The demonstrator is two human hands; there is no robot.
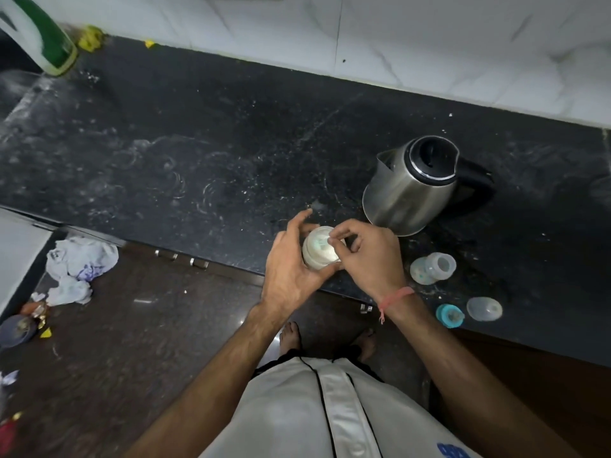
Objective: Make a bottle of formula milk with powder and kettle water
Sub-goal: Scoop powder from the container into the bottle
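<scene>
A small white powder jar point(318, 251) stands near the front edge of the black counter point(198, 153). My left hand point(291, 262) grips its side. My right hand point(367, 256) pinches something small at the jar's open top; what it holds is too small to tell. A steel kettle point(406, 190) with a black lid and handle stands just behind to the right. An open clear baby bottle point(433, 267) lies on its side right of my right hand. A teal nipple ring point(449, 315) and a clear cap point(484, 309) lie by the front edge.
A green and white bottle point(43, 38) stands at the counter's far left by the white tiled wall point(429, 44). Crumpled white bags point(76, 266) and scraps lie on the dark floor to the left. My bare feet show below the counter edge.
</scene>
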